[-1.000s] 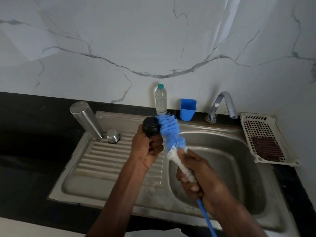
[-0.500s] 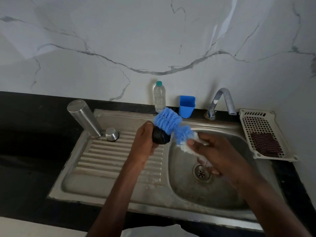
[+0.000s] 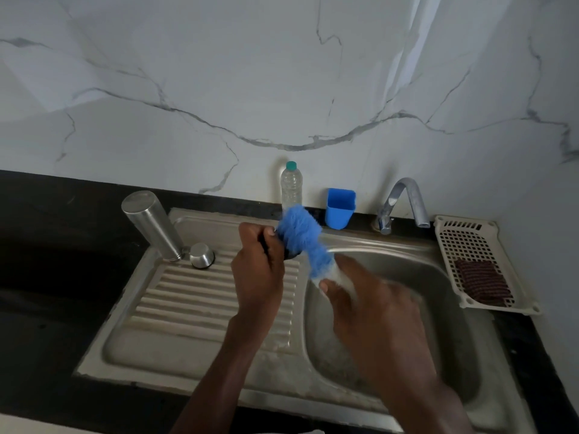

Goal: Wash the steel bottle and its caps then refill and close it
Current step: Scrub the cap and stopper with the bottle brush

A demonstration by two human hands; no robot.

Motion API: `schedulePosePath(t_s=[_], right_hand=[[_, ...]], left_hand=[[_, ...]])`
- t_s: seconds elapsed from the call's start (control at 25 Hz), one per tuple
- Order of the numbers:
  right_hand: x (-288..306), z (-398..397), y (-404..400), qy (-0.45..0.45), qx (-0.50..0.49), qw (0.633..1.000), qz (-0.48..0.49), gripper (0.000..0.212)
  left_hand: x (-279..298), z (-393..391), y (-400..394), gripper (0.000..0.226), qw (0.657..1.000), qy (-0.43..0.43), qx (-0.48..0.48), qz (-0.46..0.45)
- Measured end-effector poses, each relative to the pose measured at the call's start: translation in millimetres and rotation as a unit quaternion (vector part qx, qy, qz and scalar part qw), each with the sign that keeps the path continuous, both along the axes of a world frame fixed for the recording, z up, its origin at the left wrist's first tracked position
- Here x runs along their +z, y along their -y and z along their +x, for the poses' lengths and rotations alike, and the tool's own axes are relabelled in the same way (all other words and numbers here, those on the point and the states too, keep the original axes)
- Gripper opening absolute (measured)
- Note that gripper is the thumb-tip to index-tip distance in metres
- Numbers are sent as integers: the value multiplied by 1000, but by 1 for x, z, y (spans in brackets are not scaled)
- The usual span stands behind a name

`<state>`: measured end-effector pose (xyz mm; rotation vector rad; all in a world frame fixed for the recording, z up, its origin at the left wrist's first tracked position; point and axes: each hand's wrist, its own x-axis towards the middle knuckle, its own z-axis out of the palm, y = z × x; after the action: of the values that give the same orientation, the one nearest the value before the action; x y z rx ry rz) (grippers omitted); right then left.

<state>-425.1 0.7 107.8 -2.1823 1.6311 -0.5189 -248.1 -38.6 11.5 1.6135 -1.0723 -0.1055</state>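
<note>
My left hand (image 3: pixel 258 270) grips a black cap (image 3: pixel 289 253), mostly hidden behind my fingers and the bristles. My right hand (image 3: pixel 372 311) holds a bottle brush (image 3: pixel 302 238) by its white lower part; the blue bristle head presses against the cap. Both hands hover over the divide between drainboard and basin. The steel bottle (image 3: pixel 153 225) stands upside down at the drainboard's back left corner. Beside it a small steel cap (image 3: pixel 202 255) rests on the drainboard.
The steel sink (image 3: pixel 454 355) has a ribbed drainboard on the left. A tap (image 3: pixel 404 202) stands behind the basin. A clear plastic bottle (image 3: pixel 291 186) and blue cup (image 3: pixel 340 208) sit at the wall. A cream basket (image 3: pixel 473 245) with a scrub pad is at right.
My right hand swung the brush from upright over the basin to lying across the cap. The left hand turned the cap and moved slightly up; the brush head keeps rubbing it.
</note>
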Motion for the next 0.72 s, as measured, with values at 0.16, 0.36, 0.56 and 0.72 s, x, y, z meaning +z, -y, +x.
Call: schedulePosePath(t_s=[0.16, 0.36, 0.56, 0.72], right_hand=[[0, 9, 4, 45, -6, 999, 27, 34], [10, -3, 24, 12, 20, 999, 42, 25], [20, 0, 34, -32, 3, 998, 54, 22], [34, -4, 21, -83, 44, 995, 41, 17]], left_hand=[[-3, 1, -8, 18, 998, 30, -50, -25], [-10, 16, -7, 4, 988, 55, -140, -34], [-18, -1, -4, 14, 981, 68, -176, -39], [-17, 1, -3, 12, 991, -35, -124, -24]])
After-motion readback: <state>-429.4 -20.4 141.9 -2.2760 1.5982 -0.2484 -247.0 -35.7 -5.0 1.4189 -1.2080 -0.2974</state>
